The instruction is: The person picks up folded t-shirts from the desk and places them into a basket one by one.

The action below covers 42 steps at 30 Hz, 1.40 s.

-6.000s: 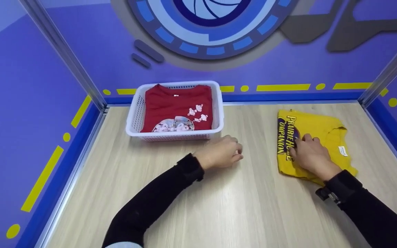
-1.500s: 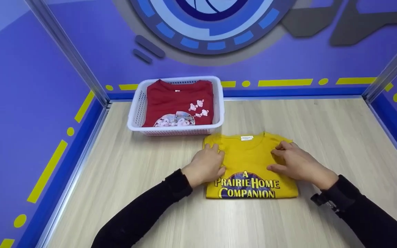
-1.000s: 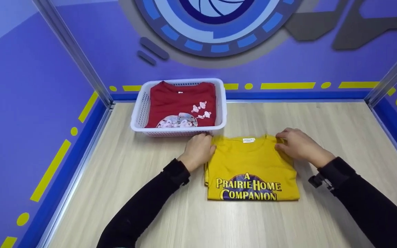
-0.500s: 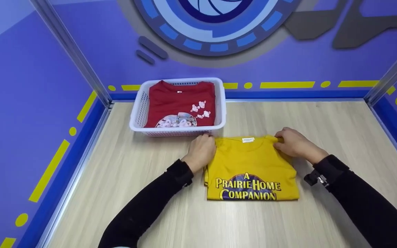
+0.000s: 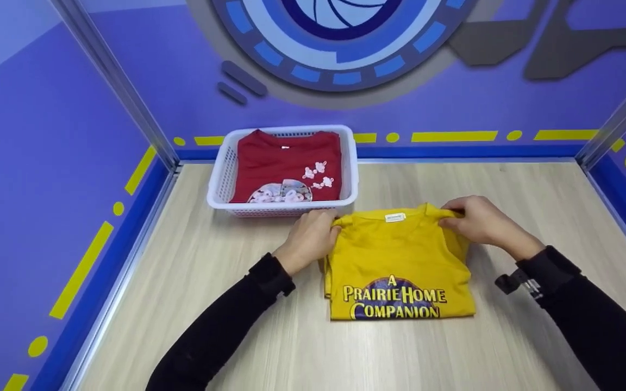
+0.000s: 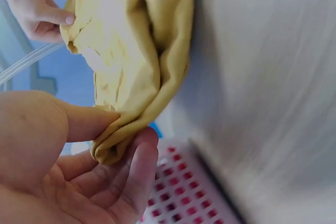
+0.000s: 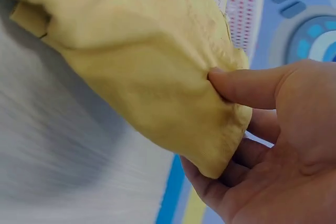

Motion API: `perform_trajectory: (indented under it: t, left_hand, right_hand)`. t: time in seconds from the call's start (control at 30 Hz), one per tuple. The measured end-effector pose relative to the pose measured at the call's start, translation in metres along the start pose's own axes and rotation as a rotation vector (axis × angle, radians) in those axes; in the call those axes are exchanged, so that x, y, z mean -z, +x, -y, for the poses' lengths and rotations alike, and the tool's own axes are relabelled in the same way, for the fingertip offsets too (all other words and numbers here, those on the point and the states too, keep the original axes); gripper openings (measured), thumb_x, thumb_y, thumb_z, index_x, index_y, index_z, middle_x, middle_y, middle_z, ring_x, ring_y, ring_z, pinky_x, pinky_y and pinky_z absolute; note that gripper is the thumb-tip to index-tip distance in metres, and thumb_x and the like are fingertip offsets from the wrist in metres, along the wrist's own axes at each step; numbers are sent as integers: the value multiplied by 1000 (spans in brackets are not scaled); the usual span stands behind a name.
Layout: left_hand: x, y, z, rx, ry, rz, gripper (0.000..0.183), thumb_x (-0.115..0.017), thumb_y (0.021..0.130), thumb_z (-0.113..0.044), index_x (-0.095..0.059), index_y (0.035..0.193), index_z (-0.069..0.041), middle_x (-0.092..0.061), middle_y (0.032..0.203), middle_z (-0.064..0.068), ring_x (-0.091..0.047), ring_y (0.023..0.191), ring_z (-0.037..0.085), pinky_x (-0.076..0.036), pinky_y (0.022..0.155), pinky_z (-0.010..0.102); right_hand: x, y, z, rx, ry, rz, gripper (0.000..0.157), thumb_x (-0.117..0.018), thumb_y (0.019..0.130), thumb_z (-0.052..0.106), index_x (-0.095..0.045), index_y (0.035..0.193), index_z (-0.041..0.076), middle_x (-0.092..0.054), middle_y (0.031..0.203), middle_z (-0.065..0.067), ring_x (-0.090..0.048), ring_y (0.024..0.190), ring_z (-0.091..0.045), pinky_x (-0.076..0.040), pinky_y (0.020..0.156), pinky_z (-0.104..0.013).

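Observation:
A folded yellow T-shirt (image 5: pixel 394 255) with dark lettering lies in the middle of the table, collar toward the back wall. Its far left corner is pinched between the thumb and fingers of my left hand (image 5: pixel 311 236). At the far right corner my right hand (image 5: pixel 479 221) pinches the cloth the same way. Both wrist views show the upper edge of the T-shirt (image 6: pixel 136 66) raised off the table, with folded layers between thumb and fingers. The lower edge with the lettering still touches the table.
Behind my left hand stands a white plastic basket (image 5: pixel 214 187) holding a folded red T-shirt (image 5: pixel 286 168) with a floral print. A purple-blue wall (image 5: pixel 400 108) closes off the back, with further panels at both sides.
The yellow T-shirt came from the right to the middle and was turned collar-away. My hands moved from its sides to its far corners, gripped them, and have just raised that edge slightly.

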<state>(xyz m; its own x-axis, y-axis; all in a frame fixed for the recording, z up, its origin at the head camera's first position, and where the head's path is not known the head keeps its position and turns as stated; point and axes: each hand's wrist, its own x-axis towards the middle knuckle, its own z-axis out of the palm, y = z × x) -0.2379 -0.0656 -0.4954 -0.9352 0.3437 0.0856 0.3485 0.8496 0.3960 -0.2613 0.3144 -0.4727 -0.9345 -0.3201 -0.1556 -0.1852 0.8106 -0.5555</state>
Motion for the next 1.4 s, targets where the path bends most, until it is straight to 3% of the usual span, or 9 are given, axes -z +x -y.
perform_trajectory:
  t: [0.13,0.33,0.57,0.73,1.0,1.17,1.4]
  left_hand:
    - [20,-4,-1,-37,-60,-23,30,-70,109,-22,-77,136,-12,-80,131,9,-77,119,29,-62,105,47]
    - [54,-9,-2,-85,-129,-113,14,-73,106,-19,-74,119,-14,-80,118,4,-75,105,23,-62,98,42]
    - [92,-15,4,-106,-186,-224,12,-73,103,-10,-74,114,-14,-80,114,4,-74,102,25,-62,96,41]
    - [115,-19,13,-114,-244,-281,14,-75,102,-10,-78,116,-13,-81,116,4,-74,104,23,-63,98,40]
    - [149,-25,34,-116,-278,-357,16,-75,102,-11,-81,117,-6,-76,106,10,-64,89,23,-53,78,34]
    - [168,-27,59,-66,-277,-399,18,-77,102,-12,-81,117,-4,-77,104,11,-62,85,22,-49,74,30]
    - [186,-27,104,61,-251,-432,19,-78,103,-20,-83,119,-11,-79,110,11,-59,74,23,-45,66,25]
  right_hand:
    - [15,-12,9,34,-8,-47,27,-73,108,27,-79,125,6,-78,112,-14,-63,91,-24,-54,77,-31]
    - [38,-29,29,109,-16,-165,21,-76,106,24,-83,121,12,-82,113,-12,-65,88,-19,-53,73,-23]
    - [51,-40,60,237,-25,-334,21,-83,101,18,-86,120,10,-86,112,-13,-67,89,3,-51,74,-6]
    - [55,-40,82,323,-35,-430,20,-80,102,11,-85,121,9,-85,112,-12,-66,86,-3,-48,73,-5]
    - [54,-15,111,395,-2,-512,21,-75,103,6,-84,122,6,-84,116,-12,-69,90,-15,-47,76,-7]
    - [48,11,134,387,58,-444,20,-74,106,13,-84,123,7,-84,117,-15,-72,91,-22,-48,76,-7]
    - [33,60,164,416,57,-355,19,-77,105,21,-86,119,10,-85,110,-10,-71,85,-19,-53,73,-15]
